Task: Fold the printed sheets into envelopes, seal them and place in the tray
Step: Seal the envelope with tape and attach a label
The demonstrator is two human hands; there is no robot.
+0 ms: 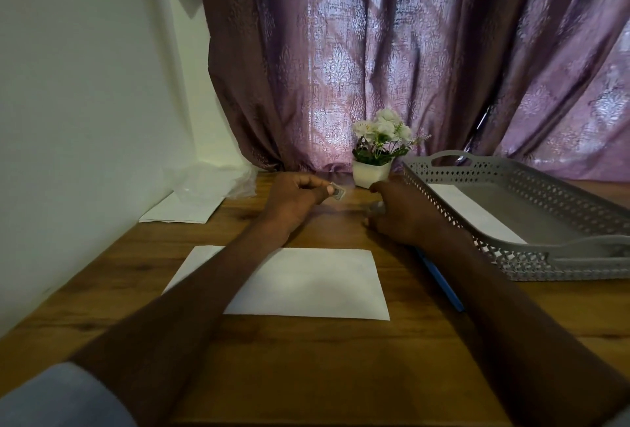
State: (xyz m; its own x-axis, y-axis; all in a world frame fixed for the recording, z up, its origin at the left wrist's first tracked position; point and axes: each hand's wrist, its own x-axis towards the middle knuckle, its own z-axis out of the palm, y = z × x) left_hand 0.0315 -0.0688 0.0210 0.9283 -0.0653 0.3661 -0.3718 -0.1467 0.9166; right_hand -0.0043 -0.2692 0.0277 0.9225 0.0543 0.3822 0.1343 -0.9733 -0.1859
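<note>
Lying flat on the counter, the white envelope sits just nearer the person than both hands, its long edges running side to side and its left part crossed by the left forearm. It appears thin, light and limp: judged from its flatness, it would slide readily on the wood and crease if gripped hard, so the sound hold is a light pinch at a free corner or along the near edge, with the face pressed down while a seal is applied. The left hand, beyond the envelope, is closed with thumb and forefinger pinching a small pale item, possibly a sticker or piece of tape; it is blurred and cannot be identified. The right hand, also beyond the envelope and to its right, is curled inward; whether it holds anything cannot be told. A blue pen or pencil lies just right of the envelope, partly under the right forearm. Further right stands the grey perforated tray, with one white envelope already inside. Beyond the envelope, a small potted flower stands before the curtain. To the far left of the envelope, white paper lies under clear plastic wrapping.
</note>
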